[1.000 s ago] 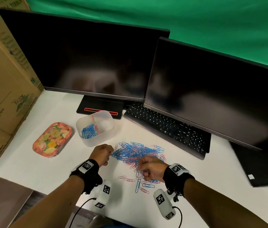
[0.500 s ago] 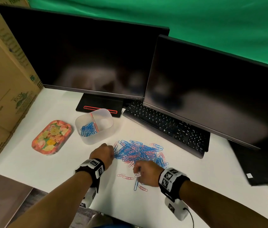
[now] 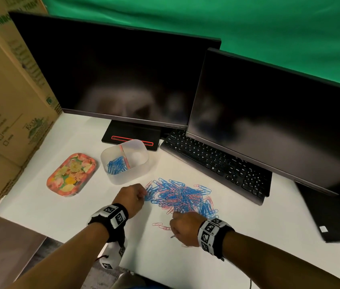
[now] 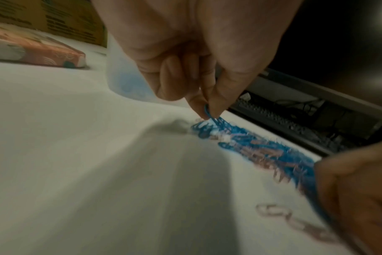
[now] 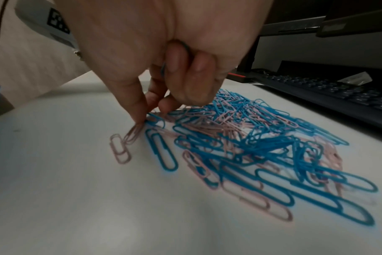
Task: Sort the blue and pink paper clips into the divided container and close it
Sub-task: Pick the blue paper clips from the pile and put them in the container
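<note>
A mixed pile of blue and pink paper clips (image 3: 182, 198) lies on the white table. Behind it to the left stands the translucent divided container (image 3: 142, 163), with blue clips (image 3: 117, 164) in its left compartment. Its floral lid (image 3: 71, 174) lies flat further left. My left hand (image 3: 143, 193) is at the pile's left edge, and thumb and finger pinch a blue clip (image 4: 208, 113). My right hand (image 3: 174, 215) is at the pile's near edge. Its curled fingers hold blue clips (image 5: 163, 68) while thumb and forefinger touch clips on the table (image 5: 142, 124).
A few loose pink clips (image 3: 161, 225) lie apart near my right hand. A black keyboard (image 3: 217, 161) and two dark monitors (image 3: 112, 76) stand behind the pile. A cardboard box (image 3: 8, 101) walls the left side. A dark flat device (image 3: 336, 215) lies at the right.
My right hand has come down and nearer, onto the pile's near edge. My left hand's fingertips have reached the pile's left edge and pinched a blue clip.
</note>
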`<state>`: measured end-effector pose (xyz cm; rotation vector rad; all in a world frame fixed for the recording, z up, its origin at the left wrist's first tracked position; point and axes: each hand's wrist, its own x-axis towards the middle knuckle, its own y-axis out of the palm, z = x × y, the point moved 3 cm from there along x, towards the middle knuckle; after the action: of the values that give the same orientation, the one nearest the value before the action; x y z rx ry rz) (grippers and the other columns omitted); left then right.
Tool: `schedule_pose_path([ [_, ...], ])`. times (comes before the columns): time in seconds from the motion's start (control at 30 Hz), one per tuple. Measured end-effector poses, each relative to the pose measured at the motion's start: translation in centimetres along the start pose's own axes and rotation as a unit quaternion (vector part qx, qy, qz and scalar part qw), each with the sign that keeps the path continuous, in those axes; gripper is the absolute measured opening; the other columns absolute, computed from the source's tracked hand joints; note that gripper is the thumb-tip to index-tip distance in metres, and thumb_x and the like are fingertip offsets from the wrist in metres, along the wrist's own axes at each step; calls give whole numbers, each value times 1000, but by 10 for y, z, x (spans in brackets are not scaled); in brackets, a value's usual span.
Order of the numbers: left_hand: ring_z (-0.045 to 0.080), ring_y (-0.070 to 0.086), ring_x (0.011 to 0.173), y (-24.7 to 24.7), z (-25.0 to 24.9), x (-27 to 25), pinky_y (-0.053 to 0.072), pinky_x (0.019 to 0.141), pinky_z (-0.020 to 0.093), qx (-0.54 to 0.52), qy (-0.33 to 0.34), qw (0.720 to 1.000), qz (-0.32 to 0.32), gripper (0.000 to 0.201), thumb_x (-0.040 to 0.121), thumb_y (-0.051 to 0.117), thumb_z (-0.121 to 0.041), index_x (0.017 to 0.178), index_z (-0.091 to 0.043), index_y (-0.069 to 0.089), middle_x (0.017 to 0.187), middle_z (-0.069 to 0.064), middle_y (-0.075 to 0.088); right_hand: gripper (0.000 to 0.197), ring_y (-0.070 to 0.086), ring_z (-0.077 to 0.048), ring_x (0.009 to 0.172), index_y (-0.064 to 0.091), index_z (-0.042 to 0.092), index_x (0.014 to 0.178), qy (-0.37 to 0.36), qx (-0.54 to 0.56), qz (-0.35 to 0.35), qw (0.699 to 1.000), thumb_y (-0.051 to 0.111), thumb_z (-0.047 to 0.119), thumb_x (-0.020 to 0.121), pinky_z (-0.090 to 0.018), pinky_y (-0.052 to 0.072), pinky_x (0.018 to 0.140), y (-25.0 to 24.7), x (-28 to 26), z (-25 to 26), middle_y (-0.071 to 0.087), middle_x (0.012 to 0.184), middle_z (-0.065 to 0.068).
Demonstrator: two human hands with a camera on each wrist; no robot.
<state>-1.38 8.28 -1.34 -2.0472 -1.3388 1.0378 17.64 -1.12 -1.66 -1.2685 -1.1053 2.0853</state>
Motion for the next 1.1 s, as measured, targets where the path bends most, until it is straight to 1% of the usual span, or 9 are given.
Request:
schedule_pose_path([
  [0.2,13,58,82,-10,-9,4,37,73,11,-76,-6,997,1,19,88,57,-6,96,-15,71,87,-3,63,12,61,-20,86,64,20,88,50,190,-77,977,53,17,84,-27,50,77,-15,7,-8,65,87,4],
  [0.33,17,63,89,-16,-10,9,46,82,23,-151,-36,987,30,25,89,55,-6,81,-23,70,90,-2,69,38,56,-12,78,59,19,124,99,346,-120,925,51,8,89,-23,50,81,-37,18,-16,52,72,17],
  [0.4,13,60,77,-18,-12,9,45,69,23,-151,-33,986,54,31,91,48,-5,83,-23,71,89,-4,67,47,52,-13,72,47,22,136,103,377,-134,911,45,7,92,-22,47,72,-50,24,-16,50,70,13],
  [0.47,15,61,86,-18,-13,10,44,75,22,-146,-18,986,74,37,92,45,-4,82,-27,72,97,-2,69,49,47,-14,61,43,31,138,107,388,-141,905,41,10,93,-22,42,59,-63,28,-15,50,68,7],
  [0.57,14,60,96,-16,-15,8,42,80,13,-119,16,989,87,36,94,45,-6,86,-30,70,103,-1,67,47,46,-12,60,50,34,133,92,361,-118,920,37,10,94,-22,39,57,-78,30,-8,58,81,1],
  [0.7,1,53,61,-20,-17,1,39,57,9,-119,73,988,59,24,90,55,-9,88,-33,57,82,-4,62,40,51,-5,76,60,23,126,118,367,-105,917,37,10,96,-16,40,67,-76,43,-14,63,120,-7],
  [0.87,8,47,58,-22,-13,3,43,67,24,-186,84,977,62,24,84,63,-10,82,-32,57,74,-5,62,24,58,-3,83,70,27,94,108,437,-86,889,49,15,96,-18,47,80,-56,53,-20,66,108,1],
  [0.97,15,51,66,-21,-13,5,46,71,28,-199,88,974,70,22,82,65,-11,82,-32,58,75,-3,61,16,63,-11,103,70,26,103,103,430,-67,894,58,25,92,-26,48,94,-52,53,-18,68,115,0],
  [1.1,17,51,67,-20,-13,6,46,71,30,-196,96,973,74,21,82,65,-12,80,-31,58,76,0,61,15,66,-17,96,65,32,77,111,417,-85,898,60,25,89,-35,52,92,-58,53,-16,70,97,2],
])
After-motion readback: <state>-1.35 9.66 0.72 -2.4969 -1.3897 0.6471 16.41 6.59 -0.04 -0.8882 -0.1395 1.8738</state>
